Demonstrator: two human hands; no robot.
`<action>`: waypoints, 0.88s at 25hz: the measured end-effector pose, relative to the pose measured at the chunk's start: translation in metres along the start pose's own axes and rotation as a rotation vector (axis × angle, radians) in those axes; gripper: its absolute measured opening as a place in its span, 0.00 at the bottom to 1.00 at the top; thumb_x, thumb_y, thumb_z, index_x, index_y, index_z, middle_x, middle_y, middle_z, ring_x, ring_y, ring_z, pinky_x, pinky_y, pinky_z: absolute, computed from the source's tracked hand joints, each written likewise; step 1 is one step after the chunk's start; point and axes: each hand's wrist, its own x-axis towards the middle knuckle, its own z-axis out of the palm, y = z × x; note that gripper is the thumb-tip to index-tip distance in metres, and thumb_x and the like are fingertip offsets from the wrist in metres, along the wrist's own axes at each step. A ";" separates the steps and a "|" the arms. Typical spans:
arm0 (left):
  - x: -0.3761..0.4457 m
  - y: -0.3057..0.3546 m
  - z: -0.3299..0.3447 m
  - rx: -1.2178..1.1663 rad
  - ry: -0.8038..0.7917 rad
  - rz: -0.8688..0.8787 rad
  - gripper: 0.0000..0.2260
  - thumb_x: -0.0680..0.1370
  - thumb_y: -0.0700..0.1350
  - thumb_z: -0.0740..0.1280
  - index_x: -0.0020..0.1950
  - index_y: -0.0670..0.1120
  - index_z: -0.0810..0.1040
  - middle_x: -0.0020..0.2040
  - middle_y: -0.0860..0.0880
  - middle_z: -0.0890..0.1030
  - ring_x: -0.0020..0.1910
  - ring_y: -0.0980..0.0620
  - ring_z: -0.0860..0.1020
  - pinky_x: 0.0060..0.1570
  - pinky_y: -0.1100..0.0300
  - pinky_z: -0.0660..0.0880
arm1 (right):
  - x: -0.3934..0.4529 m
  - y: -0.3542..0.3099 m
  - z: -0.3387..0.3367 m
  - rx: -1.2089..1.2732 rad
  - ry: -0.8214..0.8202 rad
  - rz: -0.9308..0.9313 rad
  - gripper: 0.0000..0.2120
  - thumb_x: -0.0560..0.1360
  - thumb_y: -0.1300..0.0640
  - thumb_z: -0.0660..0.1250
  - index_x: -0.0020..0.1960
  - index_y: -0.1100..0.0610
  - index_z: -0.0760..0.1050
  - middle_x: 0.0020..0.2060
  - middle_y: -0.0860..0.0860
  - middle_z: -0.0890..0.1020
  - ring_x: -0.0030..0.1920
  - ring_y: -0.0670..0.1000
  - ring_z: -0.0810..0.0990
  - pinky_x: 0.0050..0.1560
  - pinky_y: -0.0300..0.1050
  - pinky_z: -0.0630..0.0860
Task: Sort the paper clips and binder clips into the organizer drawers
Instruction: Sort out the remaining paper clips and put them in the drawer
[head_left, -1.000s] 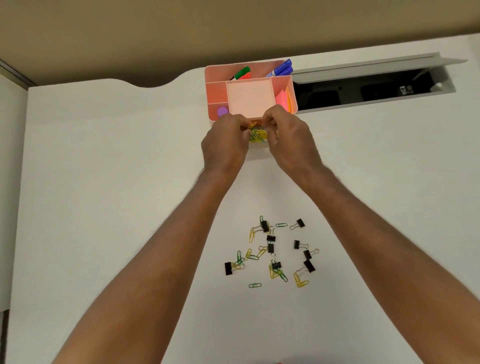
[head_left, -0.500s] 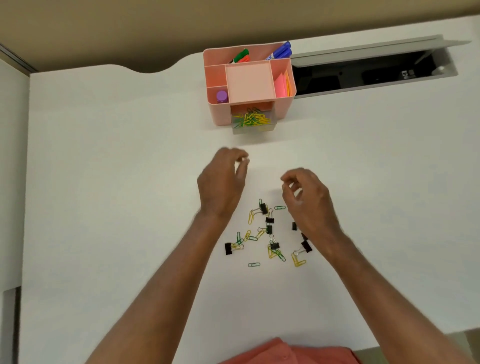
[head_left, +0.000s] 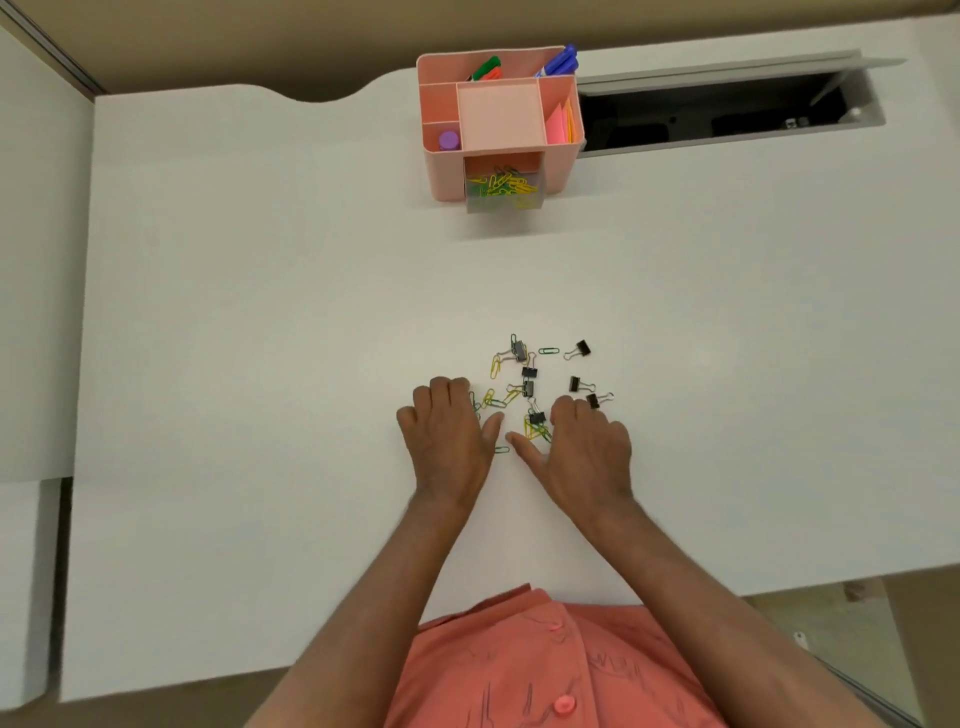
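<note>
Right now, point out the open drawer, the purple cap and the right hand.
open drawer (head_left: 506, 189): head view, on its clear front.
purple cap (head_left: 449, 140): head view, on its top.
right hand (head_left: 587, 452): head view, on its back.

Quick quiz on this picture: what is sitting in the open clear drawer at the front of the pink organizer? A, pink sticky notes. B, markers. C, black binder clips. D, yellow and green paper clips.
D: the clear drawer pulled out of the pink organizer holds a heap of yellow and green paper clips; the black binder clips all lie loose on the table.
</note>
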 end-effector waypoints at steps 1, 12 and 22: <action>0.004 0.002 -0.001 -0.002 -0.002 0.003 0.20 0.76 0.61 0.69 0.60 0.49 0.76 0.55 0.49 0.77 0.55 0.46 0.73 0.51 0.51 0.66 | 0.002 -0.003 0.001 -0.006 0.002 -0.010 0.29 0.75 0.28 0.59 0.53 0.55 0.74 0.45 0.51 0.80 0.44 0.54 0.80 0.42 0.50 0.71; 0.021 0.013 0.000 -0.009 -0.095 0.127 0.06 0.78 0.45 0.64 0.50 0.52 0.80 0.47 0.53 0.82 0.50 0.48 0.77 0.51 0.52 0.62 | 0.017 0.000 0.005 0.183 0.027 -0.056 0.07 0.76 0.54 0.68 0.54 0.52 0.79 0.48 0.49 0.83 0.47 0.55 0.82 0.47 0.49 0.72; -0.012 0.001 -0.001 -0.163 -0.044 0.228 0.05 0.75 0.45 0.68 0.48 0.53 0.81 0.48 0.54 0.80 0.51 0.49 0.75 0.50 0.53 0.65 | 0.030 0.033 -0.010 0.615 -0.027 0.008 0.04 0.76 0.56 0.68 0.50 0.51 0.80 0.46 0.47 0.80 0.44 0.47 0.80 0.46 0.43 0.75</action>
